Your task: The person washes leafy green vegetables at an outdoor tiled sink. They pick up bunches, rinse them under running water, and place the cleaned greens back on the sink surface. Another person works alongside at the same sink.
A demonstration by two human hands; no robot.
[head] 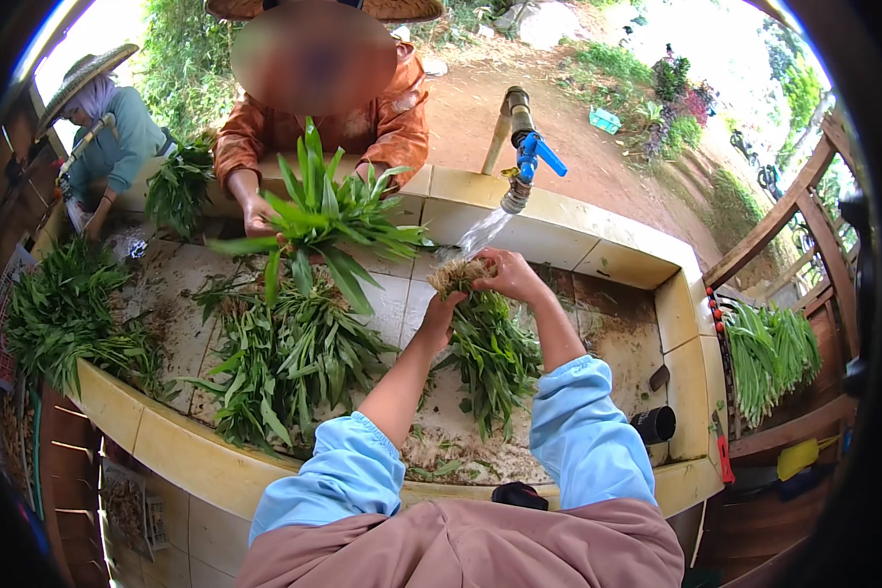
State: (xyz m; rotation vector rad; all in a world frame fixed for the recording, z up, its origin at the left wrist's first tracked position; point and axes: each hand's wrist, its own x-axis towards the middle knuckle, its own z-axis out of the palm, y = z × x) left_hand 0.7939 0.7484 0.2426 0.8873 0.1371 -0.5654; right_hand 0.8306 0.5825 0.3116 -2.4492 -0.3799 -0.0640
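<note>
Both my hands grip a bunch of leafy greens (491, 360) by its pale root end (461, 275), with the leaves hanging down towards me. My left hand (439, 316) holds it from below on the left. On the right, the fingers of my right hand (506, 273) curl over the roots. Water (485, 229) pours from a tap with a blue lever (531, 158) just beyond my hands, falling close to the roots. Whether the stream touches them I cannot tell. Under the bunch lies the wet, dirt-strewn floor of a tiled basin (441, 419).
Across the basin a person in orange (400, 125) holds another leafy bunch (323, 213). A second person (128, 140) works at far left. Heaps of greens (287, 360) lie left of my arms. A black cup (654, 425) and a red-handled knife (724, 456) are at right.
</note>
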